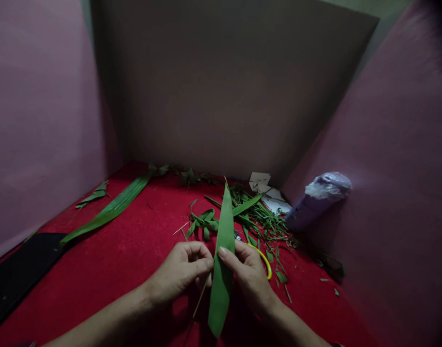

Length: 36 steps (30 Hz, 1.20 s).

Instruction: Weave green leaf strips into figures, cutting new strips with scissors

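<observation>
A broad green leaf (224,231) with a pointed tip stands nearly upright between my two hands. My right hand (248,270) grips it at mid-length, the thumb pressed on its near face and the fingers behind. At the leaf's left edge, my left hand (185,270) is closed in a pinch of thumb and forefinger. A thin stalk (200,299) hangs below those fingers, and they appear to hold it. Behind my right hand lies a pair of scissors (267,267), with a yellow handle loop showing and the rest mostly hidden.
Cut stems and leaves (267,219) are heaped on the red cloth (134,246). A long leaf (112,212) lies at left, touching a black flat object (26,270). White cards (275,200) and a purple plastic-topped container (315,202) stand at right. Pink walls (36,111) enclose both sides.
</observation>
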Each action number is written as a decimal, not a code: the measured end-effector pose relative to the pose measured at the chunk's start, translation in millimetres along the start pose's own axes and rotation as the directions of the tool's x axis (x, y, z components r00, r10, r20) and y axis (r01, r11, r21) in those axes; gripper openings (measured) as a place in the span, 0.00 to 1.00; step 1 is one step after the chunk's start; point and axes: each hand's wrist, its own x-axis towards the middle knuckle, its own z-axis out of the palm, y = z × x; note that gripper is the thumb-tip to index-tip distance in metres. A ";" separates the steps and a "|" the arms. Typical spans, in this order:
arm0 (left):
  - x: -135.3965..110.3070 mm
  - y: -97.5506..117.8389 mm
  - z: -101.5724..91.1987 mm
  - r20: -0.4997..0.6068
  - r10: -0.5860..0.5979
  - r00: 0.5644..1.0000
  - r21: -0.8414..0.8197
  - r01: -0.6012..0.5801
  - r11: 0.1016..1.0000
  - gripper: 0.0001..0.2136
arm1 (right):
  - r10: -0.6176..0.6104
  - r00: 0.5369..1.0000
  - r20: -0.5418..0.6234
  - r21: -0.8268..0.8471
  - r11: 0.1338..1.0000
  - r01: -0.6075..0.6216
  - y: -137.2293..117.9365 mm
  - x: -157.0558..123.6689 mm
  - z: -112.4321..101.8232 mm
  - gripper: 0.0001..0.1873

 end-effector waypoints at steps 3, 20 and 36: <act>1.0 -0.1 -1.6 -0.032 -0.008 0.999 0.009 0.008 1.000 0.12 | 0.024 0.999 -0.040 0.025 0.999 -0.023 1.1 0.5 -0.4 0.14; 0.0 -1.7 0.2 0.004 0.015 1.000 -0.040 -0.015 0.999 0.12 | -0.057 0.998 0.031 -0.031 0.998 0.058 -0.9 -0.4 -0.5 0.14; 1.7 -3.6 -3.4 -0.003 0.003 1.000 0.024 -0.003 1.000 0.10 | 0.041 0.999 -0.022 0.075 0.996 -0.039 2.5 1.9 -4.9 0.13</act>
